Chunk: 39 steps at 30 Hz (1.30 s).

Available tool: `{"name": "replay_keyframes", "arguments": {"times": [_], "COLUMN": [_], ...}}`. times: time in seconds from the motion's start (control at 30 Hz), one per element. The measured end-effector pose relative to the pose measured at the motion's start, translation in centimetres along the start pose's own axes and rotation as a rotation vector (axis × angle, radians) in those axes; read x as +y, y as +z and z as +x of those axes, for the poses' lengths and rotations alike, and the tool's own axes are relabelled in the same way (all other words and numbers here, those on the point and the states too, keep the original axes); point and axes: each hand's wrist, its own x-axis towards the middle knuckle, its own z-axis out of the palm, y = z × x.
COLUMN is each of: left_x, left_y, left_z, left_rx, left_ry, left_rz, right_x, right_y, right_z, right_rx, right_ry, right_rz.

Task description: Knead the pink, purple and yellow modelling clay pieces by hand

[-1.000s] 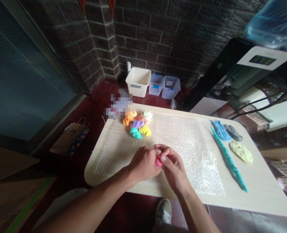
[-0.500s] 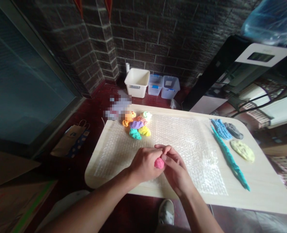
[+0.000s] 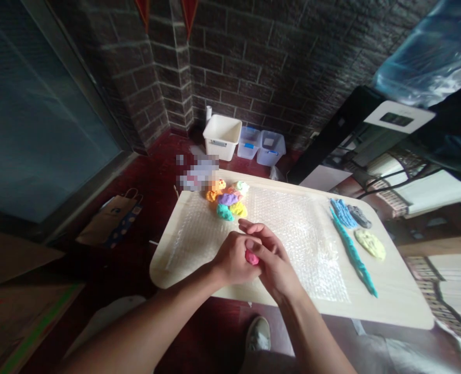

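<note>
Just below frame centre, the left hand (image 3: 236,261) curls closed around a pink lump (image 3: 251,257). Against it, the right hand (image 3: 277,262) has fingers loosely extended.

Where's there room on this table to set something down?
The bubble wrap is bare between the colourful lumps and teal roll; so is the tabletop below the pale yellow lump. Crowded: among those lumps, and around the blue lump.

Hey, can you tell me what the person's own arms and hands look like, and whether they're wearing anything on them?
The left hand and right hand are both ungloved. The left forearm and right forearm are slim and bare, with no sleeve, watch or bracelet in view. No ring shows either, though some fingers are partly hidden.
</note>
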Motion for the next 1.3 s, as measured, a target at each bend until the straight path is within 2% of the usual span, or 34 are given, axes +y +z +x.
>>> {"name": "replay_keyframes", "arguments": {"times": [0.13, 0.23, 0.3, 0.37, 0.47, 0.7, 0.8, 0.87, 0.93, 1.0, 1.13, 1.23, 1.3], "left_x": [0.1, 0.5, 0.7, 0.7, 0.2, -1.0, -1.3, -1.3, -1.2, -1.1, -0.9, -0.8, -0.9], "left_y": [-1.0, -1.6, -2.0, -2.4, -2.7, -3.0, -3.0, -2.9, -2.7, -2.4, -1.7, -1.2, -0.9], "left_z": [0.4, 1.3, 1.9, 2.3, 2.6, 2.1, 2.4, 2.7, 2.9, 3.1, 3.0, 2.7, 2.5], "left_rx": [0.0, 0.116, 0.195, 0.22, 0.242, 0.362, 0.429, 0.412, 0.326, 0.283, 0.287, 0.27, 0.287], "left_ry": [-0.021, -0.036, 0.035, 0.128, 0.161, 0.057, -0.022, -0.067, -0.091, -0.097, -0.016, 0.098, 0.118], "left_rz": [-0.061, -0.045, -0.061, -0.06, -0.043, -0.072, -0.119, -0.124, -0.116, -0.088, -0.007, -0.004, -0.019], "right_x": [-0.3, -0.5, -0.8, -1.2, -1.6, -0.8, -0.3, 0.0, 0.2, 0.2, 0.0, 0.0, 0.1], "right_y": [1.2, 1.7, 2.0, 2.3, 2.7, 4.1, 3.8, 3.2, 2.4, 1.7, 0.6, 0.4, 0.4], "right_z": [0.3, 0.8, 1.2, 1.8, 2.8, 4.3, 4.3, 4.1, 4.0, 3.8, 3.3, 2.6, 2.2], "right_rx": [0.009, 0.06, 0.146, 0.234, 0.277, 0.12, 0.047, 0.021, 0.019, 0.016, 0.07, 0.107, 0.098], "right_ry": [0.014, -0.02, -0.098, -0.172, -0.248, -0.343, -0.409, -0.429, -0.407, -0.338, -0.129, -0.02, 0.007], "right_rz": [-0.067, -0.075, -0.124, -0.202, -0.322, -0.492, -0.576, -0.589, -0.54, -0.399, -0.091, -0.024, 0.003]}}
